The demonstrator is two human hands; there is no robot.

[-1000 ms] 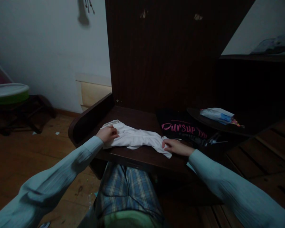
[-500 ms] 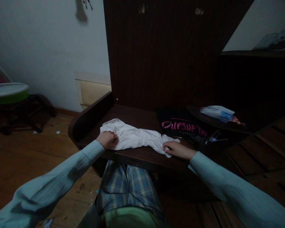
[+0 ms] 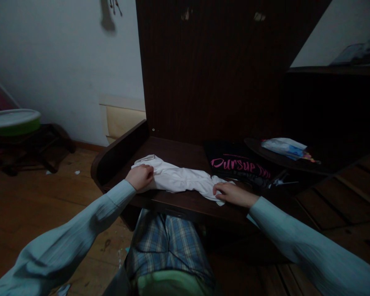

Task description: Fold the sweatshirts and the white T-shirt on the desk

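A crumpled white garment (image 3: 179, 179) lies stretched across a dark wooden ledge (image 3: 179, 203) in front of me. My left hand (image 3: 139, 177) is closed in a fist on the garment's left end. My right hand (image 3: 231, 193) rests palm down on its right end, fingers curled and pinching the cloth. Beside the white garment on the right lies a folded black shirt (image 3: 237, 164) with pink lettering.
A tall dark wooden panel (image 3: 209, 70) rises behind the ledge. A round dark tray (image 3: 265, 158) holds a white and blue plastic packet (image 3: 285, 148) at the right. A green-rimmed basin (image 3: 12, 121) sits on a low stand at the far left. Wooden floor lies below.
Both hands keep hold of the white garment's ends. The cloth has shifted slightly and its right tip now spreads further toward the black shirt.
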